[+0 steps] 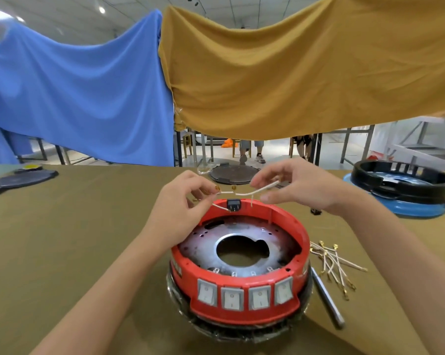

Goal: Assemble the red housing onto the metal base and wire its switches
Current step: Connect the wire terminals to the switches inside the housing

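The red housing (244, 306) sits on the round metal base (242, 331) in front of me, with a silver plate (280, 242) inside it. Several grey rocker switches (233, 298) line its near face. A black socket (233, 204) sits in its far rim. My left hand (183, 198) pinches a short white wire (225, 192) above the far rim; another white wire end runs down beside the socket. My right hand (298, 187) pinches a second white wire (257, 190), held level with the first, the two ends nearly meeting.
Several loose white wires with brass terminals (335, 265) lie right of the housing, beside a grey metal rod (326, 301). A black ring on a blue base (406, 190) stands at far right. A dark round lid (233, 174) lies beyond, a black plate (16, 180) far left.
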Action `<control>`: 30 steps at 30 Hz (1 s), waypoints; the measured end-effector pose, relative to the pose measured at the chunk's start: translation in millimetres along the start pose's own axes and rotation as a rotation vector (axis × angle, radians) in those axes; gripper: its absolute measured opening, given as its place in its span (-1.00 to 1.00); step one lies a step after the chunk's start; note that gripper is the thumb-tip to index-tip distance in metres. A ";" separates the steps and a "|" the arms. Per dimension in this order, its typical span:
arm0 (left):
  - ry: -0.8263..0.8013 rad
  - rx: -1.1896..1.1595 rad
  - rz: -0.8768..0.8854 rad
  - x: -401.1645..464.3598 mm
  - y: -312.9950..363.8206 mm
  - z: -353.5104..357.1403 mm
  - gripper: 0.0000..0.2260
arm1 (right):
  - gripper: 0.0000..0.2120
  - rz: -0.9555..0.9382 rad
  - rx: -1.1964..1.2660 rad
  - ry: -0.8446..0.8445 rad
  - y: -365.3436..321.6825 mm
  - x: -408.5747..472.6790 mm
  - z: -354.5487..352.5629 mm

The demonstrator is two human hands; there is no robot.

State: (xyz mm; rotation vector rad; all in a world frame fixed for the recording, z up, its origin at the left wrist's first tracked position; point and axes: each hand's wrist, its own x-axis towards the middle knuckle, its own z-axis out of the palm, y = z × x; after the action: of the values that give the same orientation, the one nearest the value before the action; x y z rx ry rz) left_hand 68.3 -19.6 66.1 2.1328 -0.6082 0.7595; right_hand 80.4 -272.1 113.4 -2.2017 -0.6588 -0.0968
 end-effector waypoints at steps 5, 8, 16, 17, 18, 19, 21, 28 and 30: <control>-0.095 -0.043 -0.006 1.1 -0.7 -8.5 -0.86 | -0.62 0.018 0.212 -0.427 -12.9 -11.0 -19.5; -0.172 -0.076 0.036 0.7 1.9 -17.4 -0.82 | -0.45 0.016 0.268 -0.336 -20.8 -12.2 -22.5; -0.167 -0.088 0.147 -2.3 3.3 -10.5 -0.76 | -0.55 -0.142 -0.318 -0.050 -25.9 9.0 29.4; -0.147 -0.114 0.131 -3.0 2.1 -7.4 -0.78 | -0.55 -0.128 -0.299 -0.081 -23.7 10.3 36.8; -0.125 -0.146 0.113 -3.6 1.0 -4.3 -0.80 | -0.57 -0.105 -0.238 -0.111 -21.3 11.2 42.9; -0.107 -0.185 0.095 -3.9 -0.1 -1.8 -0.80 | -0.59 -0.078 -0.133 -0.129 -19.0 11.9 47.6; -0.081 -0.292 0.058 -4.4 -2.1 0.3 -0.80 | -0.65 -0.032 0.131 -0.109 -13.3 13.0 53.8; -0.077 -0.139 -0.313 0.1 -4.4 -10.5 -0.71 | -0.93 0.146 0.533 0.150 -1.2 15.4 54.0; -0.275 0.082 -0.562 1.2 -6.9 -23.3 -0.55 | -0.91 0.194 0.528 0.211 4.2 14.2 47.8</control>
State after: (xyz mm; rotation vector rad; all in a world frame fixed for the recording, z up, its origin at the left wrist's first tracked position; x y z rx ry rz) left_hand 66.2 2.8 75.5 2.3409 -0.0913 0.1851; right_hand 87.7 -233.2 82.8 -1.7037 -0.3038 -0.0461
